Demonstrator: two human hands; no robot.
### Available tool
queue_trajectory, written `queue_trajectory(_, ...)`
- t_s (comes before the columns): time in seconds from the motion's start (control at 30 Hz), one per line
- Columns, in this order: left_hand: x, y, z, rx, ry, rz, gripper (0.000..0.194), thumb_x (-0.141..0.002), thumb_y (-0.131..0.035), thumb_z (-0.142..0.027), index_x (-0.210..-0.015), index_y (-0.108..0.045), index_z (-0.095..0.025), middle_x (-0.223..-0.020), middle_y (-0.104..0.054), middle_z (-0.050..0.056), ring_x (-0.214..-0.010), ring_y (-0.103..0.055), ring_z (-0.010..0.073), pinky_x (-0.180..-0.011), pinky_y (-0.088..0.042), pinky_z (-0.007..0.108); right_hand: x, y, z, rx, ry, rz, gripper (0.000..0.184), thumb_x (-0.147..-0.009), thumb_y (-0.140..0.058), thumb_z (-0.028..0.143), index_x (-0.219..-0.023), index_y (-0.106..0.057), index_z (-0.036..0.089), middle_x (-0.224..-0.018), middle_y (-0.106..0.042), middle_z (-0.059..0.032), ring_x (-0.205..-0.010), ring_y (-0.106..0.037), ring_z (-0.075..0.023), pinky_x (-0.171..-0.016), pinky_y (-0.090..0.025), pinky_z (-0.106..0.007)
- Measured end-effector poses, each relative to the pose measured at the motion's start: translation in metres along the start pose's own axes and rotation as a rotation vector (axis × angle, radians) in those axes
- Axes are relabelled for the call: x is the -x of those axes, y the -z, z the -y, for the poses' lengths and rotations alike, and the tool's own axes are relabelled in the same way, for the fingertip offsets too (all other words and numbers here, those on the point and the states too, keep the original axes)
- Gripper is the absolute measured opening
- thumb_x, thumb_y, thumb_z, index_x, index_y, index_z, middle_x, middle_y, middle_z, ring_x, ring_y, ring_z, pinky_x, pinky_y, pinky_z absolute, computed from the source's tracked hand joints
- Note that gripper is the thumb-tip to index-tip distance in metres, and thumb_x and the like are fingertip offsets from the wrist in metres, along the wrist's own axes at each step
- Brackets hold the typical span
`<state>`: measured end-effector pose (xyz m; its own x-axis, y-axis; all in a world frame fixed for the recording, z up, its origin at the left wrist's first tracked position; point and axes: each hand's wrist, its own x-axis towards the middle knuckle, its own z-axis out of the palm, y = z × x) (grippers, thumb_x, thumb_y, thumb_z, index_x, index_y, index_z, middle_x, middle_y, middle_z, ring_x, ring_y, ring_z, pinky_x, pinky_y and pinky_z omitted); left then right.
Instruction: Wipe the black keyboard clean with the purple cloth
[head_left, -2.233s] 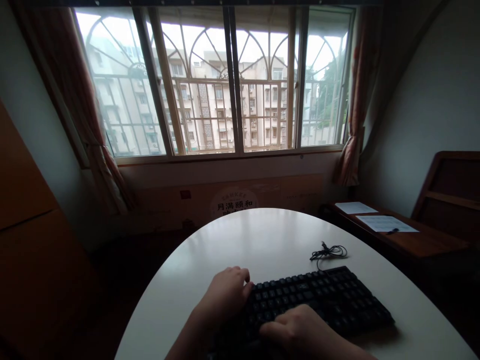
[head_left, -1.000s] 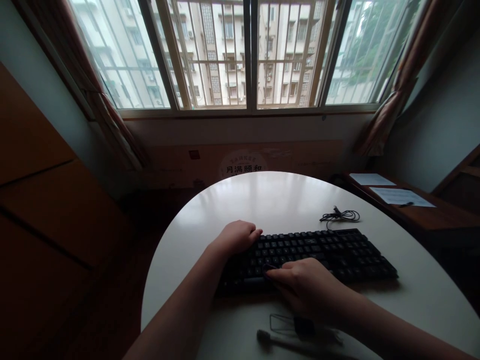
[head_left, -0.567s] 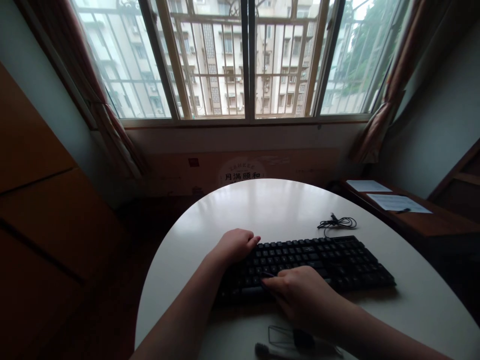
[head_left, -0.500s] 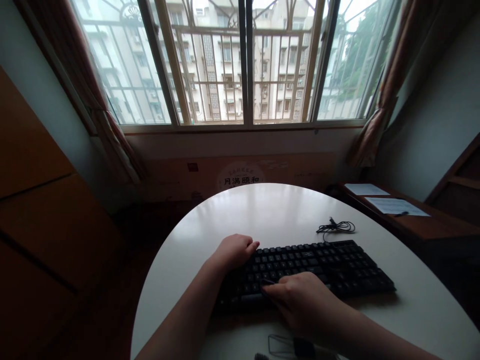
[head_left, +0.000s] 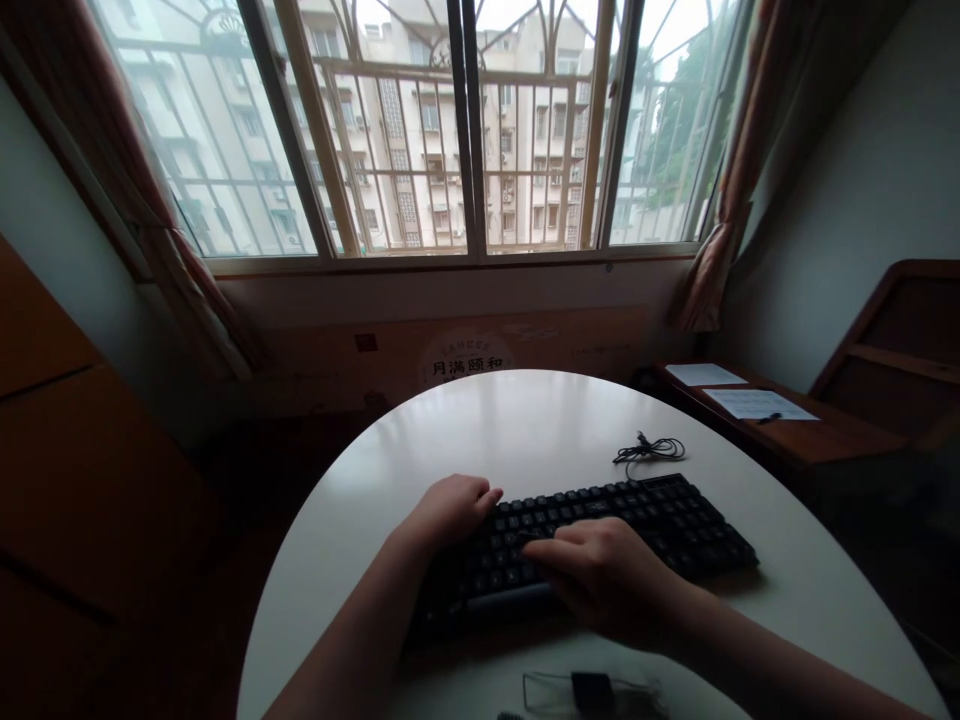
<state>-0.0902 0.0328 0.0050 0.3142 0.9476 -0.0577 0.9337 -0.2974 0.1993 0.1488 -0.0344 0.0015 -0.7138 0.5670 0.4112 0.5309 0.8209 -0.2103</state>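
A black full-size keyboard [head_left: 600, 540] lies at a slant on the white round table. My left hand [head_left: 454, 505] is closed round its left end, the thumb along the far edge. Over the keys in the left-middle part is my right hand [head_left: 600, 570], fingers pinched and pointing left. Something small and dark seems to be at its fingertips, too dim to name. Near the front edge of the view lies a tool with thin wire loops and a black block [head_left: 592, 690], partly blurred.
The keyboard's bundled cable [head_left: 651, 449] rests behind its far right side. The table [head_left: 517, 410] has a curved rim. To the right, a brown wooden surface [head_left: 847, 438] bears papers [head_left: 757, 404] and a pen [head_left: 769, 418]. A barred window [head_left: 472, 130] is ahead.
The view has shifted slightly to the right. My right hand has moved a little away from me over the keys. My left hand stays at the keyboard's left end.
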Motion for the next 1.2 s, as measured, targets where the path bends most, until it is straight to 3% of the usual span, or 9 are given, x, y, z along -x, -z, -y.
queue_trajectory(0.17, 0.006, 0.008, -0.004, 0.004, 0.006, 0.006, 0.044, -0.092, -0.037, -0.052, -0.082, -0.069, -0.022, -0.089, -0.072, 0.007, -0.078, -0.063, 0.0222, -0.063, -0.04, 0.03, 0.004, 0.002, -0.013, -0.014, 0.055, 0.01, 0.018, -0.094, -0.05, 0.027, -0.098, -0.067, 0.024, -0.072, -0.064, 0.0004, -0.064, -0.054, -0.0138, -0.058, -0.031, -0.027)
queue_trajectory(0.43, 0.014, 0.02, -0.006, -0.017, -0.023, -0.067, 0.032, -0.09, -0.046, -0.045, -0.088, -0.068, -0.022, -0.094, -0.072, 0.006, -0.085, -0.063, 0.0216, -0.066, -0.041, 0.028, 0.002, -0.01, -0.018, -0.014, 0.121, -0.012, 0.02, -0.096, -0.051, 0.028, -0.107, -0.068, 0.027, -0.078, -0.063, -0.0018, -0.071, -0.051, -0.016, -0.061, -0.034, -0.028)
queue_trajectory(0.6, 0.014, 0.018, -0.004, -0.01, -0.016, -0.026, 0.032, -0.09, -0.047, -0.045, -0.087, -0.07, -0.022, -0.092, -0.072, 0.006, -0.082, -0.063, 0.0211, -0.065, -0.04, 0.028, 0.001, -0.015, -0.014, -0.025, 0.167, -0.026, 0.019, -0.094, -0.056, 0.027, -0.107, -0.07, 0.029, -0.106, -0.066, -0.006, -0.093, -0.056, -0.0212, -0.081, -0.042, -0.036)
queue_trajectory(0.7, 0.014, 0.016, -0.004, -0.011, -0.026, -0.016, 0.034, -0.09, -0.046, -0.046, -0.084, -0.069, -0.022, -0.09, -0.072, 0.006, -0.081, -0.063, 0.0214, -0.065, -0.04, 0.028, 0.001, -0.016, -0.01, -0.012, 0.139, -0.011, 0.021, -0.094, -0.054, 0.027, -0.109, -0.069, 0.028, -0.131, -0.059, -0.0079, -0.12, -0.05, -0.0272, -0.097, -0.038, -0.045)
queue_trajectory(0.8, 0.013, 0.015, -0.004, -0.001, -0.038, -0.013, 0.038, -0.089, -0.046, -0.051, -0.085, -0.07, -0.022, -0.091, -0.072, 0.006, -0.082, -0.063, 0.0219, -0.065, -0.041, 0.029, 0.001, -0.018, -0.005, -0.003, 0.101, 0.014, 0.023, -0.095, -0.052, 0.028, -0.109, -0.069, 0.027, -0.142, -0.051, -0.0091, -0.135, -0.04, -0.0305, -0.106, -0.032, -0.051)
queue_trajectory(1.2, 0.009, 0.009, 0.001, 0.05, -0.043, 0.042, 0.041, -0.086, -0.048, -0.056, -0.086, -0.071, -0.022, -0.09, -0.072, 0.006, -0.08, -0.064, 0.022, -0.062, -0.04, 0.027, -0.006, -0.029, 0.008, -0.011, 0.031, 0.085, 0.02, -0.094, -0.046, 0.017, -0.106, -0.062, 0.02, -0.153, -0.04, -0.0089, -0.146, -0.023, -0.0281, -0.116, -0.02, -0.055)
